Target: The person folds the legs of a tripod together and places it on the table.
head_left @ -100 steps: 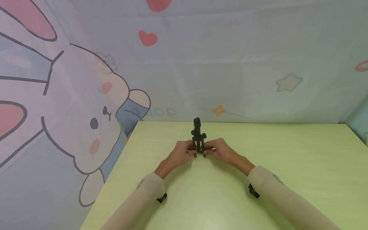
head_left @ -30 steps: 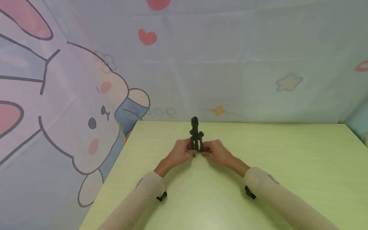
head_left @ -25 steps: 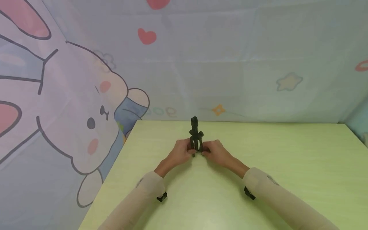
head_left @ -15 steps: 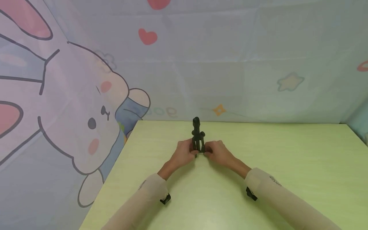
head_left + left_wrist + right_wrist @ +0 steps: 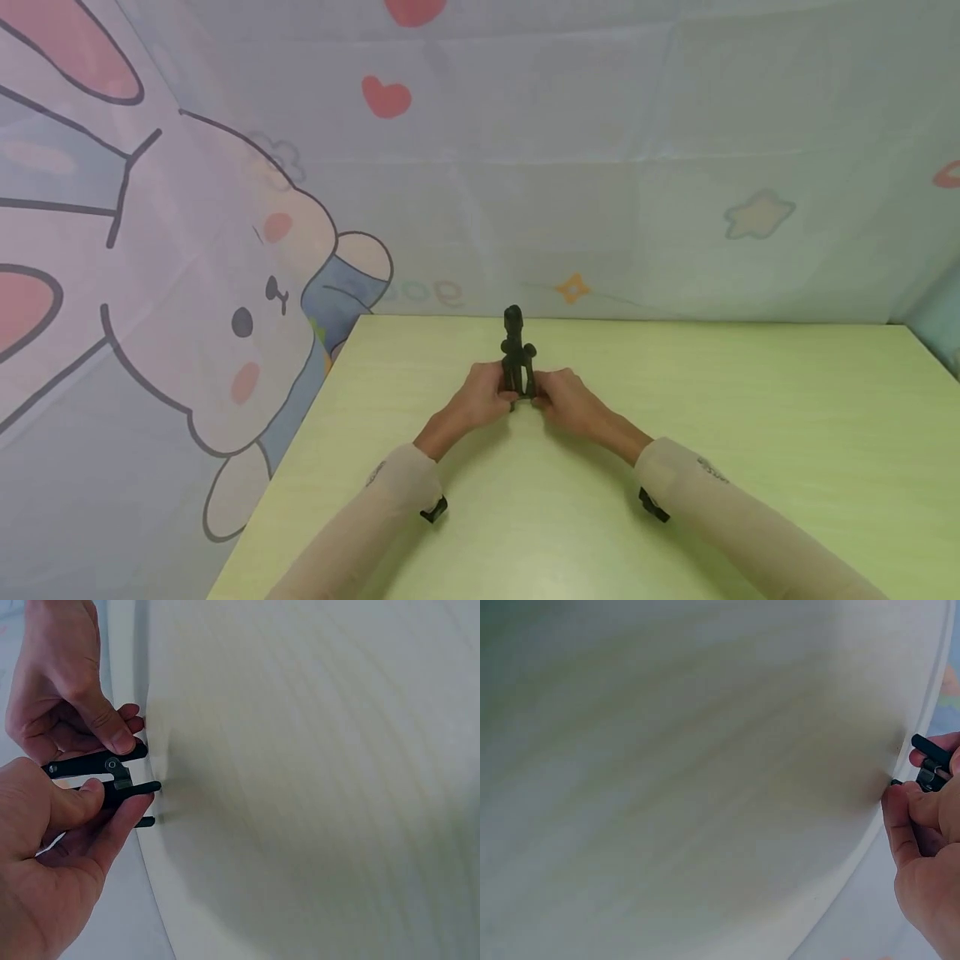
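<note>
Beige slvs [image 5: 363, 527] w/ dk print [image 5: 712, 469], blk wrist cams [image 5: 434, 510].

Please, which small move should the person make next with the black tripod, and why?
Perhaps the right hand should ease its leg slightly outward while the left hand steadies the tripod. Each hand grips a leg, and the legs stand rather close together, so a wider stance may balance better.
</note>
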